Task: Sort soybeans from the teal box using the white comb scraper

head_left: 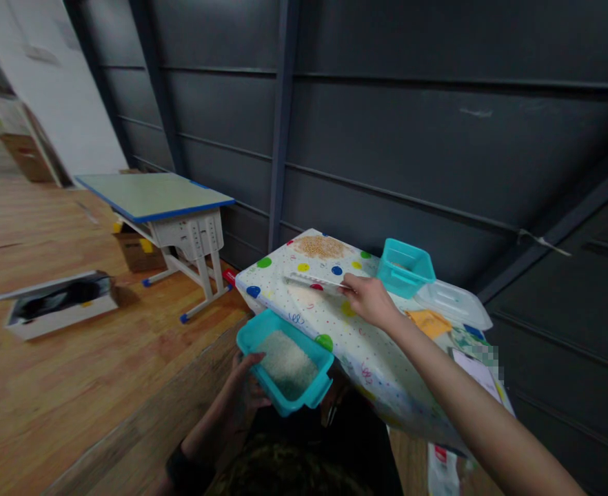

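My left hand [242, 379] grips a teal plastic container [298, 406], thumb over its rim, below the near edge of the cloth-covered table [329, 327]. White grains that look like rice [286, 358] lie inside the tilted container. My right hand [367, 297] is closed on one end of a thin, pale ruler [314, 280], held flat at the tabletop; whether it touches the cloth I cannot tell. Beyond the ruler, a patch of tan grains or beans [320, 246] is spread at the far corner. A second teal container [404, 269] stands behind my right hand.
A clear lid [453, 303], an orange packet [429, 322] and a phone [474, 372] lie at the table's right. Along the back runs a dark panelled wall [412, 138]. Left stand a blue-edged desk [154, 195] and an open white box [63, 306] on the floor.
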A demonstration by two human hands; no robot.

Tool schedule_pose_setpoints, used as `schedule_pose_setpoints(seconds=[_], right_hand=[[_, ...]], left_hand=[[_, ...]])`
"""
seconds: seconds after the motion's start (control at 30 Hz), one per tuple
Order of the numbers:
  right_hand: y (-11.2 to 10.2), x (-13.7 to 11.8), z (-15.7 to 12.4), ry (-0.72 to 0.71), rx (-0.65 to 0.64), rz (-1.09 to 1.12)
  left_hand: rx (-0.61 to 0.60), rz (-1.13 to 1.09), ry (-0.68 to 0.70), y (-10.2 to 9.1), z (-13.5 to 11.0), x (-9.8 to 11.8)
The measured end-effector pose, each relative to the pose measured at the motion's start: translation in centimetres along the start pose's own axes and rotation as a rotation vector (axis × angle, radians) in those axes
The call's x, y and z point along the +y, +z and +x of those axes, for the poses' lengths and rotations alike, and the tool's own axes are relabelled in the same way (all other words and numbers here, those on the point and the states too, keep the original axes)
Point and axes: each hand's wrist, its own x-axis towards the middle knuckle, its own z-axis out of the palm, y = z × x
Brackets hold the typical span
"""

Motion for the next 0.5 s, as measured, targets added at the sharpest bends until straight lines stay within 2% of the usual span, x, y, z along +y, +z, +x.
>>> schedule_pose_setpoints(seconds=[0.1, 0.17, 0.37, 0.5], right_hand=[[-0.4, -0.4, 0.3, 0.051, 0.104, 0.164], [0.2, -0.5, 0.6, 0.108, 0.130, 0.324], [4.0, 0.5, 2.1, 0.392, 0.018, 0.810], [5.0, 1.4, 3.3, 0.536, -0.056, 0.840]], left_hand=[[-0.004, -0.002, 0.013, 0.0, 0.1, -0.2], [-0.010, -0.015, 0.025, -0.1, 0.2, -0.4], [0.001, 0.000, 0.008, 0.0, -0.1, -0.6], [-0.017, -0.028, -0.009, 0.3, -0.5, -0.6]])
